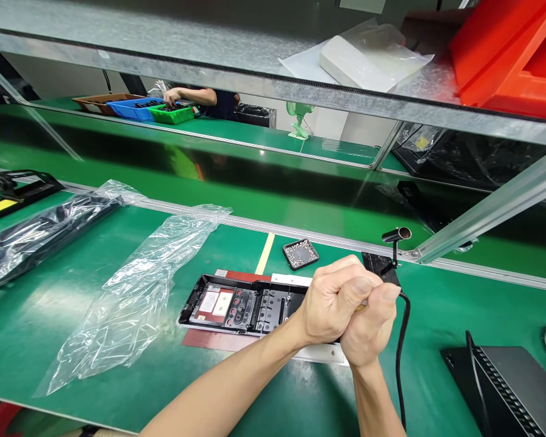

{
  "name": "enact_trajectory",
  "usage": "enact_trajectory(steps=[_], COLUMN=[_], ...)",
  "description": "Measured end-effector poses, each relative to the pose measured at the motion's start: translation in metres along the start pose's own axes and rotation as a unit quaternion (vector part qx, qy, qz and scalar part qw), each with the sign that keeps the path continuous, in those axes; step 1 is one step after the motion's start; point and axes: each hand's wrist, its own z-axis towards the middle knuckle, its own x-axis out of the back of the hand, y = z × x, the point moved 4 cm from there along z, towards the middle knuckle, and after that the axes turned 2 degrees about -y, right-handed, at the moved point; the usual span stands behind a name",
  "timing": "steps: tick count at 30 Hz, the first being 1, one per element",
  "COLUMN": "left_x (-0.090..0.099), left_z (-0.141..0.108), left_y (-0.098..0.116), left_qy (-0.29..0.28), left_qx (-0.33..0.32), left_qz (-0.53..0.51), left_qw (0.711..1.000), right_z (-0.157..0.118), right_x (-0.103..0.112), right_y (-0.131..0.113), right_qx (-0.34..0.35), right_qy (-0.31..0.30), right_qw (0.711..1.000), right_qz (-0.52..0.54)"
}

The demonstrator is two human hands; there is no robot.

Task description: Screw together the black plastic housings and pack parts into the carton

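- A green bench (109, 400) spreads beneath both hands; far beyond them, to the left, a co-worker's hand (173, 97) dips into a green bin.
- Above and beyond the hands, a metal shelf (164, 64) bearing a red bin (505, 73) limits upward reach; a sudden lift could strike its edge.
- A clear plastic bag (131, 291) sprawls left of the left hand, near the housing; if a forearm swept that way, film could catch and drag.
- Right of the right hand lies a flat black panel (505, 388), well apart from the work.
- The black plastic housing (243, 306) lies open-side up just beyond the left forearm, its right end hidden by the left hand. Pressing down off-centre could shift it on the red-brown mat (209, 342).
- The left hand (330, 297) and right hand (370, 315) meet, fingers tightly curled; what they grip, if anything, cannot be told.
- A black cord (402, 364) loops beside the right wrist and could snag on a sideways pull.
- A black tube holder (395, 235) stands beyond the right hand.
- A small black tray (301, 254) of metal pieces, apparently screws, sits just beyond the left hand; a forward knock could scatter them.
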Motion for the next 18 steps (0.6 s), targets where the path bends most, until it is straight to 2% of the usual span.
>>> enact_trajectory(steps=[18], left_x=[-0.0002], left_z=[-0.0018], left_y=[-0.0021], left_qy=[-0.002], left_qx=[0.013], left_qz=[0.012], left_qw=[1.000], right_z=[-0.0019], right_x=[0.0019], right_y=[0.0053], right_qx=[-0.020], right_qy=[0.005], right_qw=[1.000], right_qz=[0.009])
